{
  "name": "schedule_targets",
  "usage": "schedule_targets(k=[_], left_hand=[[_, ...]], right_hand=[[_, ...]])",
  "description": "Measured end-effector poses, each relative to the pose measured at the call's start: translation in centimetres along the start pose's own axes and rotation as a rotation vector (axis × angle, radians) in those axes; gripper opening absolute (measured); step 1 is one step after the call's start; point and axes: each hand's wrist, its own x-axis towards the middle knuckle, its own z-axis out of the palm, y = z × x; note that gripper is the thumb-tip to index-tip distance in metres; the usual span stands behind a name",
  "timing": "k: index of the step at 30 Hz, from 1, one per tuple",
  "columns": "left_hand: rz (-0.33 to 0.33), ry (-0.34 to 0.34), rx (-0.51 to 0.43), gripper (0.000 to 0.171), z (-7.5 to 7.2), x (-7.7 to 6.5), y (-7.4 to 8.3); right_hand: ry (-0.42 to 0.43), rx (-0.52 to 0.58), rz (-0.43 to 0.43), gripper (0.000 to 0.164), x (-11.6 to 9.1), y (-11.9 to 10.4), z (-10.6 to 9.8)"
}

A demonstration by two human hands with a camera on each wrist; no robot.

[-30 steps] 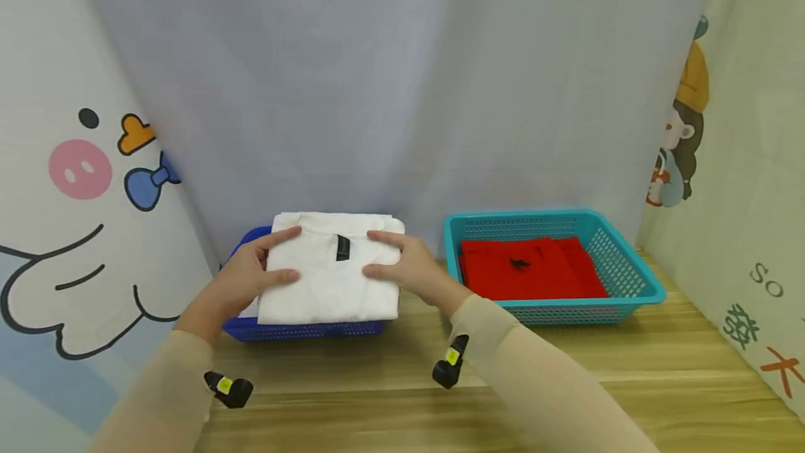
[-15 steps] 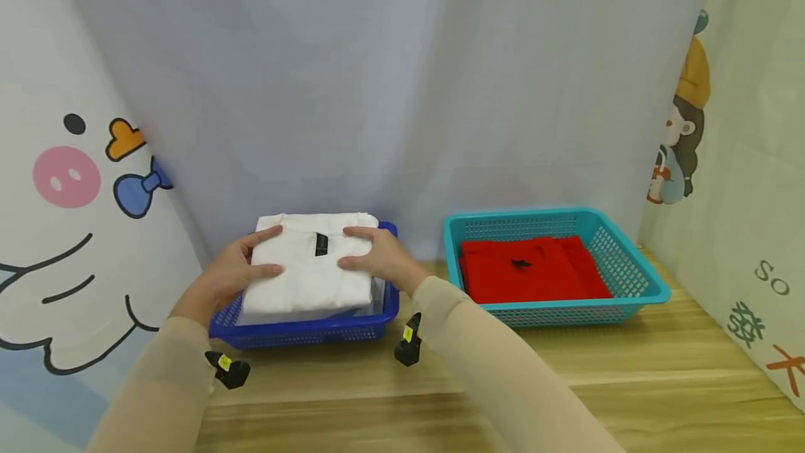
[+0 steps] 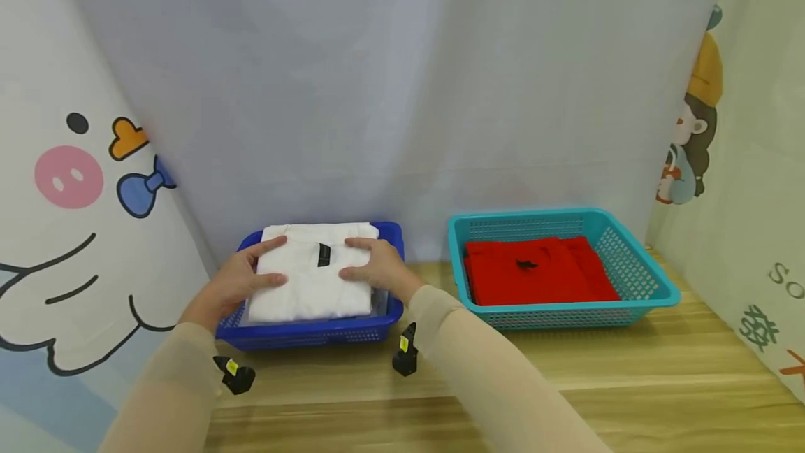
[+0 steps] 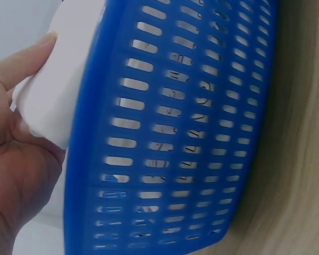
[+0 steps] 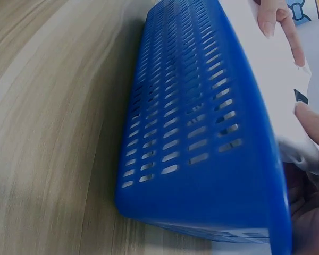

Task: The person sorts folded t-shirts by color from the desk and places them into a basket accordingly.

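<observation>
A folded white shirt [image 3: 308,289] with a black neck label lies flat within the rim of the blue basket [image 3: 308,334], on top of other pale contents. My left hand [image 3: 233,282] grips the shirt's left edge, thumb on top. At its right edge, my right hand [image 3: 385,270] holds it the same way. In the right wrist view the right hand [image 5: 311,212] has its thumb over the cloth and its fingers curled below. The left wrist view shows the left hand [image 4: 21,170] around the shirt's rounded edge, just above the basket rim; some fingers are hidden.
To the right stands a teal basket [image 3: 566,317] with folded red clothing [image 3: 534,278] inside. Both baskets rest on a wood-grain table [image 3: 503,348]. A grey curtain [image 3: 377,89] hangs behind, and printed cloths flank the left and right sides.
Both hands have carried the white shirt left, then lowered it into the blue basket. The basket's right side, covered at first, now shows. The red clothing stays put.
</observation>
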Motion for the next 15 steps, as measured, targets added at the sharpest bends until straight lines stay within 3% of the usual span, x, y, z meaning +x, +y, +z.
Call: schedule_targets(k=[7,15], left_hand=[[0.02,0.007,0.0,0.086,0.11,0.02,-0.32],[-0.011,0.018,0.049,0.085,0.31,-0.19,-0.52]], right_hand=[[-0.022,-0.054,-0.035,0.068,-0.19,-0.24,-0.15],[-0.053,-0.092,-0.04,0.074,-0.4,-0.08,0.13]])
